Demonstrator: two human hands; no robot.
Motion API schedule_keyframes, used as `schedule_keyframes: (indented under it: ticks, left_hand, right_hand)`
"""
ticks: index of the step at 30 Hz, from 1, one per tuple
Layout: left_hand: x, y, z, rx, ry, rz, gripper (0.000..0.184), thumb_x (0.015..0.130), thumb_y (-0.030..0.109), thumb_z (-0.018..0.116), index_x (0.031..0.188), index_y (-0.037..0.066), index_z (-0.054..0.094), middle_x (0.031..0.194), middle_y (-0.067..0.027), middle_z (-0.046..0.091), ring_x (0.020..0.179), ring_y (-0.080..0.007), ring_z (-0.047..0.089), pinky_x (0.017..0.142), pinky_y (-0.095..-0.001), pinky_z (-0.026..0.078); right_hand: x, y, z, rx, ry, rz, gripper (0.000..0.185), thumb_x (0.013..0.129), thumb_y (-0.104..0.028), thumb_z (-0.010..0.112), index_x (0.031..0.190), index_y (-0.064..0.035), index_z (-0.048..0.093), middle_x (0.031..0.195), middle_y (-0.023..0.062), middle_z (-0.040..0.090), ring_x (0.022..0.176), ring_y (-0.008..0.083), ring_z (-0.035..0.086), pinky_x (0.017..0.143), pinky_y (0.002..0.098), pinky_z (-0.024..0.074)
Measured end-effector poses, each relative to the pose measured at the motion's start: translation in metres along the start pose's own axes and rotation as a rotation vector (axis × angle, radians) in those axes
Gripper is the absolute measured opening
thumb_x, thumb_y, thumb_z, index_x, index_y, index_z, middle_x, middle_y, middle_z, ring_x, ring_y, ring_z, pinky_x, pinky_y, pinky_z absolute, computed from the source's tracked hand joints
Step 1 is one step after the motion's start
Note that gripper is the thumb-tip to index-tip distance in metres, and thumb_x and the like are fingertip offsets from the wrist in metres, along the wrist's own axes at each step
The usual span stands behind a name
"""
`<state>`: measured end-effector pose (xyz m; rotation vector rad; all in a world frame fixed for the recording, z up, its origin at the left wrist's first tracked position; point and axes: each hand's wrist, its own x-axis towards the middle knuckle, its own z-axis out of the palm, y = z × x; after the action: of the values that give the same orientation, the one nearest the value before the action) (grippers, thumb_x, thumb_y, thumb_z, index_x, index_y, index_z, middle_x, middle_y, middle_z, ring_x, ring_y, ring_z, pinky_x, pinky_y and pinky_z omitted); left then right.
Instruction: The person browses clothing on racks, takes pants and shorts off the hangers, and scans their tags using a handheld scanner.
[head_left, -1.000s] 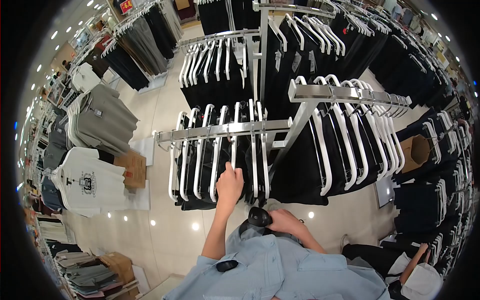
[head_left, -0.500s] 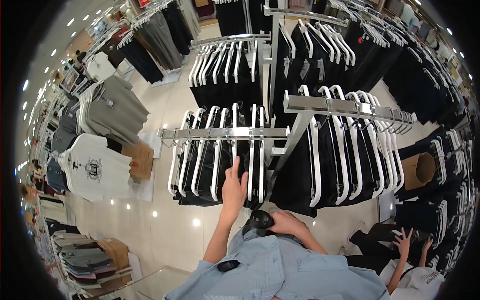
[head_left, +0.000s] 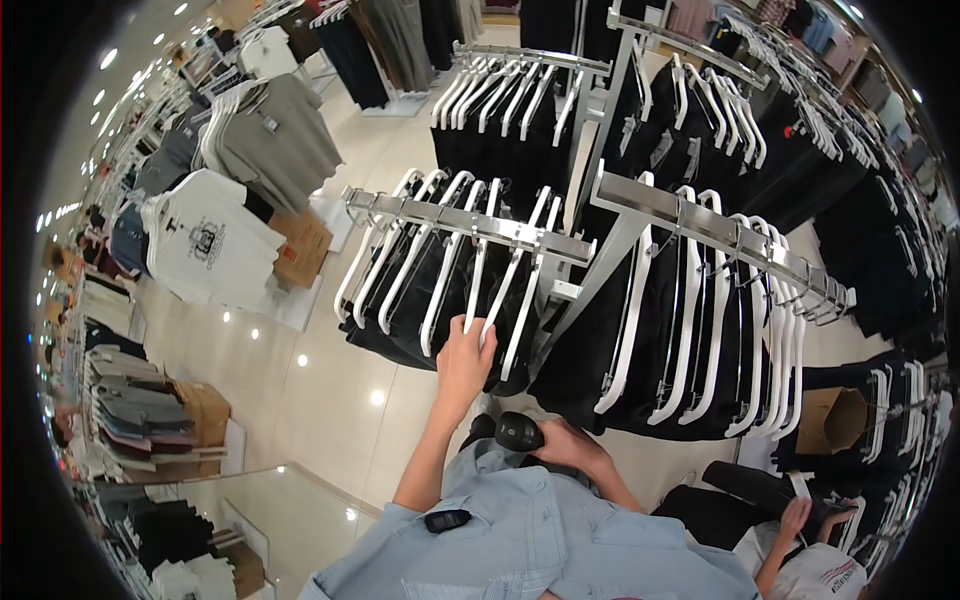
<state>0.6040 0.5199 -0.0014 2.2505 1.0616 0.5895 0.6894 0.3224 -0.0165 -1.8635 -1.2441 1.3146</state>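
Observation:
My left hand [head_left: 464, 362] is at the lower end of a white hanger [head_left: 478, 280] in the near row, its fingers curled over that end and the thumb alongside. Black trousers [head_left: 405, 300] hang from the hangers there, hooked on a short metal rail [head_left: 470, 220]. My right hand [head_left: 572, 448] is wrapped around a black handheld scanner [head_left: 519, 431] close to my body, below the rails. Part of its grip is hidden by the fingers.
To the right, another metal rail [head_left: 720, 235] carries more black garments on white hangers. A co-worker [head_left: 800, 560] crouches at lower right, handling a dark garment [head_left: 750, 485]. Shirts [head_left: 205, 240] and a cardboard box [head_left: 300, 250] stand left.
My left hand has gone from a pointing finger to fingers curled at a hanger's end. The view has tilted and shifted. The co-worker's hands have moved on the dark garment.

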Motion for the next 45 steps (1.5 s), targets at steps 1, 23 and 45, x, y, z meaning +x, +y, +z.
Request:
schedule_keyframes:
  ticks: [1,23,45]
  left_hand:
    - [-0.001,0.000,0.003,0.036,0.031,0.018,0.021,0.096,0.025,0.057,0.100,0.005,0.062,0.107,-0.0206,0.059,0.080,-0.0415,0.065,0.067,-0.0488,0.051]
    - [-0.009,-0.002,0.000,0.333,0.210,0.183,0.018,0.094,0.015,0.060,0.099,-0.001,0.059,0.116,-0.0272,0.052,0.104,-0.0435,0.054,0.089,-0.0497,0.045]
    - [-0.023,0.017,0.023,0.576,0.174,0.346,0.023,0.095,0.021,0.059,0.090,-0.002,0.060,0.124,-0.0225,0.057,0.131,-0.0370,0.044,0.108,-0.0504,0.033]
  right_hand:
    - [-0.003,0.003,-0.002,-0.003,-0.014,-0.007,0.033,0.078,-0.018,0.068,0.105,0.0022,0.066,0.097,0.0247,0.069,0.097,0.0399,0.066,0.080,0.0409,0.0522]
    - [-0.035,0.075,-0.005,-0.053,0.143,0.067,0.038,0.076,-0.031,0.074,0.100,-0.0020,0.070,0.094,0.0210,0.070,0.094,0.0384,0.067,0.081,0.0429,0.0534]
    - [-0.046,0.082,0.012,0.097,0.183,-0.012,0.035,0.077,-0.027,0.072,0.096,0.0012,0.066,0.087,0.0242,0.068,0.089,0.0425,0.065,0.076,0.0452,0.0518]
